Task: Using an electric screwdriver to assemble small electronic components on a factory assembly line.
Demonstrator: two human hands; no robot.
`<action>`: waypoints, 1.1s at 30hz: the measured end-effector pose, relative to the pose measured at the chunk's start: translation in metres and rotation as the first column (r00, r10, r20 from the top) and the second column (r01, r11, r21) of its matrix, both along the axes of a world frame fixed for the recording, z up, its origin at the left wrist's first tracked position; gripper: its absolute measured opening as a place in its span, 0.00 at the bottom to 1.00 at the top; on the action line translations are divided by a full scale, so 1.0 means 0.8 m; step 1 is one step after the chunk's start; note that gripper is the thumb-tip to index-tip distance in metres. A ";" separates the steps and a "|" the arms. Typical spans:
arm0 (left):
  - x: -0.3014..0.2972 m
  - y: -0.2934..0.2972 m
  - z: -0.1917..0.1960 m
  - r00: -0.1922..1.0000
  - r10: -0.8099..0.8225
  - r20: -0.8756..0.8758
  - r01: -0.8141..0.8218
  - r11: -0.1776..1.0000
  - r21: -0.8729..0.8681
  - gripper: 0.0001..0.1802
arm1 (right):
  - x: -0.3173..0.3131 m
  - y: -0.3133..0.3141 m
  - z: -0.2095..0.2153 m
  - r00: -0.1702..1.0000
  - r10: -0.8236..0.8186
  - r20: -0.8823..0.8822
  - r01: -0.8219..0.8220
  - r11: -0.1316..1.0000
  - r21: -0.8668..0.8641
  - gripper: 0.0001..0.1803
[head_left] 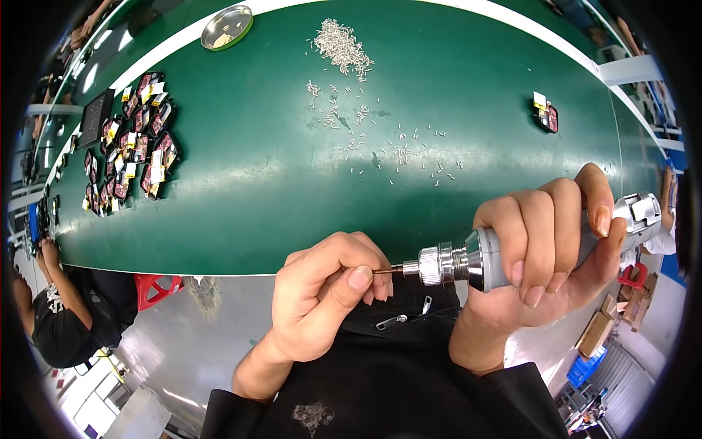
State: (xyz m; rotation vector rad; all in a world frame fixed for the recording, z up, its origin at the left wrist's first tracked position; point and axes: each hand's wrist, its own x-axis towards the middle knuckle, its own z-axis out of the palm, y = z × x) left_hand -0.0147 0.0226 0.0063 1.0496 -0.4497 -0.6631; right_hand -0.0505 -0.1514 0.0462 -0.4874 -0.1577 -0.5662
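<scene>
I am gripping a grey electric screwdriver (512,256) in my right hand (545,252), fingers wrapped tight around its body, holding it level just off the near edge of the green surface (256,190), in front of my chest. Its silver chuck (439,265) is pointing toward my left hand (329,289), and I am pinching the thin dark bit (387,270) between the thumb and curled fingers of that hand, so both hands are closed on the tool.

Out on the surface, a heap of small silver pins (340,45) is lying near the far edge, with loose pins (380,143) scattering toward the middle. A round metal dish (227,28) is sitting at the far left corner. A cluster of small red and black parts (135,143) is lying along the left end, and one more such part (546,113) is resting alone toward the right end. Another person (55,307) is sitting beyond the left end.
</scene>
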 end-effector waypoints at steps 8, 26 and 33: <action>0.014 -0.009 -0.004 0.689 -0.028 0.725 -0.213 0.947 0.240 0.06 | -0.009 -0.008 -0.006 1.000 -0.006 -0.020 0.003 0.993 -0.115 0.08; 0.235 0.044 0.044 0.581 0.182 0.793 -0.717 0.575 0.394 0.16 | -0.001 0.016 -0.035 0.932 -0.118 -0.341 0.144 0.988 0.051 0.09; 0.447 0.042 0.022 0.582 0.153 0.798 -0.774 0.404 0.487 0.16 | -0.015 0.064 -0.061 0.920 0.096 -0.380 -0.028 0.983 0.181 0.06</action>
